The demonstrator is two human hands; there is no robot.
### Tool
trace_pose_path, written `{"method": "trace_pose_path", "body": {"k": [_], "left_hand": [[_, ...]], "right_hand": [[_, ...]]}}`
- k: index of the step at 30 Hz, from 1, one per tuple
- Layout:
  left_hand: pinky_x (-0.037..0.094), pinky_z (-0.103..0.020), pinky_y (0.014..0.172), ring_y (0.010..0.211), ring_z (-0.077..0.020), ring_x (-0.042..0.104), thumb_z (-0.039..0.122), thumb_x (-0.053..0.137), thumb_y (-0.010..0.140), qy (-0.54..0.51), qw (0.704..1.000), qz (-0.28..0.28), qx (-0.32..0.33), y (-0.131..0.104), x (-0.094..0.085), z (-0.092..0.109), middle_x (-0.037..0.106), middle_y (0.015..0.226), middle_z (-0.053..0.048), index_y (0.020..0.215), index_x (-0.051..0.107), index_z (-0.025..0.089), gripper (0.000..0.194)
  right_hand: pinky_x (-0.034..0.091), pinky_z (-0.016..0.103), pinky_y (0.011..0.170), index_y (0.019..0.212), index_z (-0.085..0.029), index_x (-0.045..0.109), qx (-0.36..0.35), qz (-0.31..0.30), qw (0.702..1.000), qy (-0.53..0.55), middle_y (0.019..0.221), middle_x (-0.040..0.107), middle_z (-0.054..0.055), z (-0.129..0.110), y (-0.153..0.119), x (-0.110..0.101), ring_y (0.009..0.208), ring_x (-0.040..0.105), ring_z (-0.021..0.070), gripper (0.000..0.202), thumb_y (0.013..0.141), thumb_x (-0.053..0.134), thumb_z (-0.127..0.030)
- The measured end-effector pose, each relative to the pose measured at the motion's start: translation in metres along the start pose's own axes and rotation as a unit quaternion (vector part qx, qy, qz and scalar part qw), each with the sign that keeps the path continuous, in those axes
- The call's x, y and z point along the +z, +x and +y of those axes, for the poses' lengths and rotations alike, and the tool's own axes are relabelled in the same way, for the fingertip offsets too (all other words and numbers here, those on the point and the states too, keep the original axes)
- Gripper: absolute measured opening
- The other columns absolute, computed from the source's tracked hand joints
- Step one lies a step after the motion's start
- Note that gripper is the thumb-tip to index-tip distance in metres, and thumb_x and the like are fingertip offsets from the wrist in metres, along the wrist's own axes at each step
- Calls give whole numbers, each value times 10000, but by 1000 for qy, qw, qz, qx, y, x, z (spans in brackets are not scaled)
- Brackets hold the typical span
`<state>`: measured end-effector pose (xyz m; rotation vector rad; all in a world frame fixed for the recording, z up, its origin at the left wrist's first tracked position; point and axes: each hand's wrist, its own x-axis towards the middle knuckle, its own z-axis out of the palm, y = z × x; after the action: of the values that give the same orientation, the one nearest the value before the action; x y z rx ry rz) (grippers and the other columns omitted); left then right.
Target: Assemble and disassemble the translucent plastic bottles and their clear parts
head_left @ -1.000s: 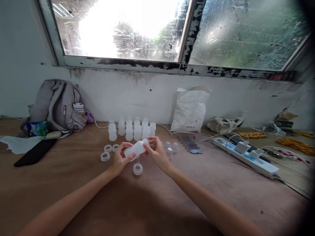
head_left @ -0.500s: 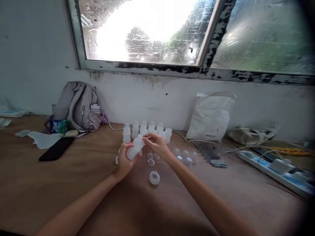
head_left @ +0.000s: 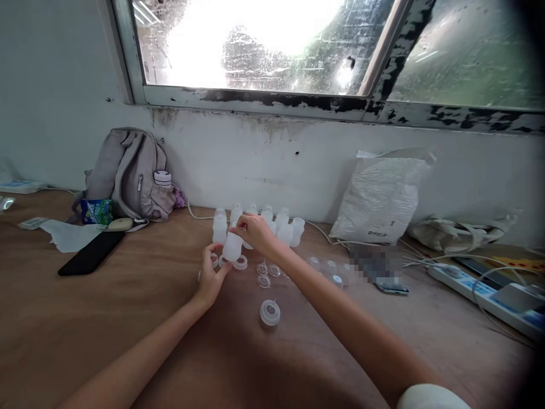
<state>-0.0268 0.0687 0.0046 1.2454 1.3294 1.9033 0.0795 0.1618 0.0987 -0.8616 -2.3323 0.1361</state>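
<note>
My right hand [head_left: 251,230] pinches the neck of a frosted white baby bottle [head_left: 232,247], which stands nearly upright. By the bottle's lower left side is my left hand [head_left: 210,278], thumb and fingers spread apart in a C-shape. Its fingertips are close to the bottle; whether they touch is hard to see. White rings [head_left: 240,262] lie on the table behind and beside the bottle. To the right sit several clear nipple-like pieces [head_left: 263,280]. Closer to me stands a white ring with a clear nipple-like piece in it [head_left: 269,313]. Behind my hands is a row of similar bottles [head_left: 219,227].
Clear caps [head_left: 332,267] lie right of my forearm. Farther right are a white plastic bag [head_left: 378,199], a phone [head_left: 392,288] and a power strip [head_left: 481,295] with cables. On the left are a grey backpack [head_left: 128,170] and a black flat object [head_left: 91,254].
The bottle has gone from tilted to nearly upright. My right hand moved left with it, and my left hand's fingers loosened from around its body. The view shifted slightly.
</note>
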Motion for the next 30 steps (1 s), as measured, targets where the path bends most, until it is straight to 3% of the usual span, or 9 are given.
{"method": "trace_pose_path", "body": {"k": [6,13,17,23,30], "left_hand": [[318,-304,882,1012,-214,456,127,565,661,56,997,-39,47,-14,2,16,526,973,-44,777,581,215,147],[361,-329,780,797,-222,498,154,561,665,77,978,-191,33,-28,6,26,572,742,-45,678,608,212,76],[378,-319,740,777,-213,502,211,550,700,113,953,-278,33,-37,8,28,580,773,-52,779,616,216,103],[350,-369,856,986,-250,450,367,609,668,156,906,-393,15,-48,9,29,511,1042,-82,1067,504,236,433],[352,-396,847,955,-252,446,367,624,652,225,881,-410,64,-55,11,23,506,1031,-70,1051,504,246,433]], "right_hand": [[332,235,560,638,-135,588,-4,-92,994,-53,623,572,42,9,13,10,624,511,148,104,705,536,-196],[329,296,700,811,-155,619,-4,-64,990,-125,940,543,80,11,16,8,843,494,194,152,747,489,-204],[285,368,772,835,-171,628,-15,-58,981,-186,1004,511,94,13,17,14,960,416,238,170,784,478,-232],[242,427,801,860,-185,630,-12,-53,975,-217,1051,505,110,23,18,30,990,375,260,165,796,484,-227],[228,456,823,883,-192,623,-1,-43,967,-251,1028,508,112,30,22,36,1001,362,269,160,782,503,-223]]}}
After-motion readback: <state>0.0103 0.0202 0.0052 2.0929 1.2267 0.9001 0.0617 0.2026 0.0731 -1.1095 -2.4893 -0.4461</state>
